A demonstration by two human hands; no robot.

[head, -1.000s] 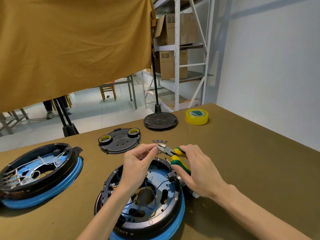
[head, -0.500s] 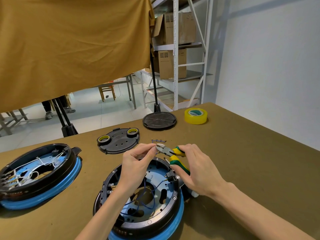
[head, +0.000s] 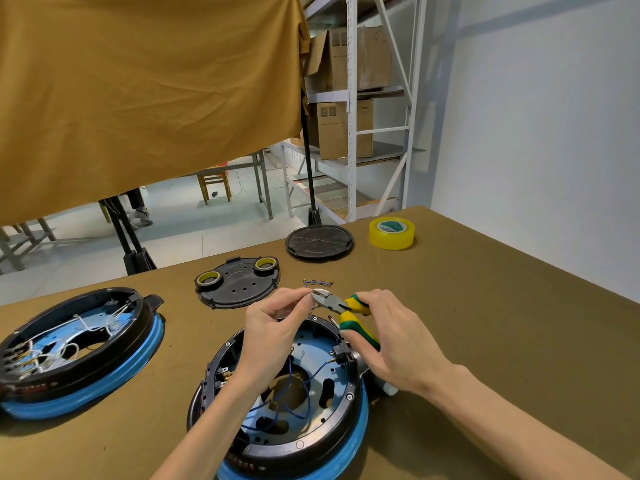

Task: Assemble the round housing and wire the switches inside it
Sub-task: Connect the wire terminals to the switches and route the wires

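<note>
A round black housing with a blue rim (head: 346, 445) lies open in front of me, with thin blue wires (head: 304, 396) looping inside it. My left hand (head: 273, 327) hovers over its far edge and pinches a small wire end between thumb and forefinger. My right hand (head: 394, 344) grips yellow-and-green cutting pliers (head: 343, 306), whose jaws touch the piece that the left fingers hold. What exactly sits in the jaws is too small to tell.
A second black-and-blue housing (head: 104, 386) with white wires lies at the left. Behind are a black cover plate (head: 239, 285) bearing two tape rolls, a round black disc (head: 320, 241), a yellow tape roll (head: 391, 233) and several small wire pieces (head: 318, 282).
Both hands stay together at the housing's far edge with the pliers' jaws at the left fingertips. The view has shifted only slightly.
</note>
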